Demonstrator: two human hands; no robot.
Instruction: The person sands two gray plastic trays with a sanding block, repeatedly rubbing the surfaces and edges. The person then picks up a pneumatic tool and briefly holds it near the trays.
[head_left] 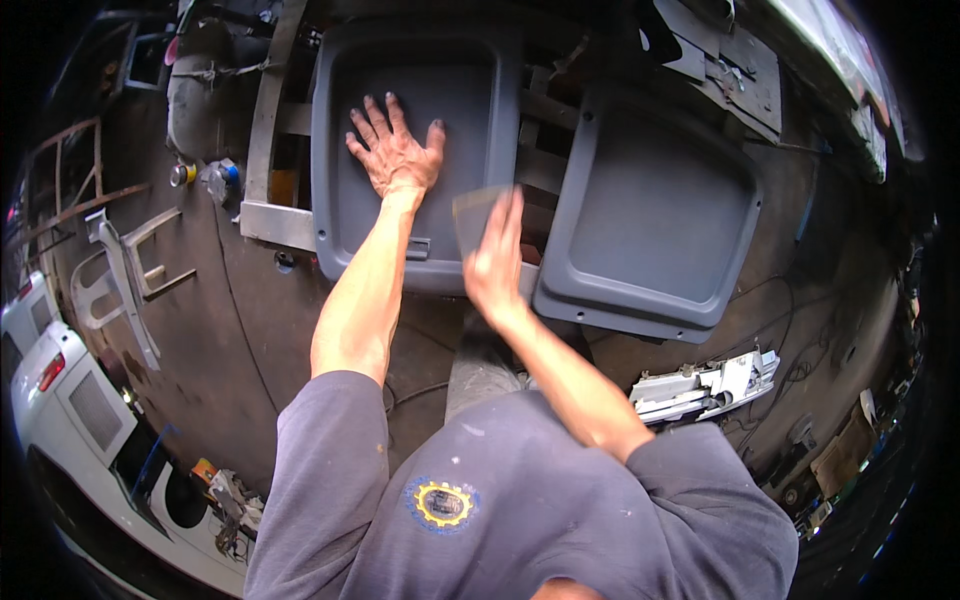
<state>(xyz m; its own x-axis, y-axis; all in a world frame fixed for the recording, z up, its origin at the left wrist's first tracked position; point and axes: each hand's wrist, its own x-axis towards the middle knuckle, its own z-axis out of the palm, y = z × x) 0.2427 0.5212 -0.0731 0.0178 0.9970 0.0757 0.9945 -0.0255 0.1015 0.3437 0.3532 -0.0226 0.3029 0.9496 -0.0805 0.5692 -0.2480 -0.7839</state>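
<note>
My left hand (393, 150) lies flat with spread fingers on the recessed face of a grey moulded plastic panel (440, 80). My right hand (493, 262) is at this panel's right edge, smeared by motion. Between its fingers and the panel is a thin greyish sheet with a tan edge, which looks like sandpaper (468, 222). The right fingers are stretched out along the sheet, and part of it is hidden behind them. A small rectangular slot (418, 248) shows near the panel's lower edge.
A second grey panel (660, 210) lies close on the right. Both rest on a slatted frame (278, 226). White broken parts (708, 388) lie on the floor at lower right, metal brackets (128, 275) at left. A white vehicle (80, 420) stands lower left; cables cross the floor.
</note>
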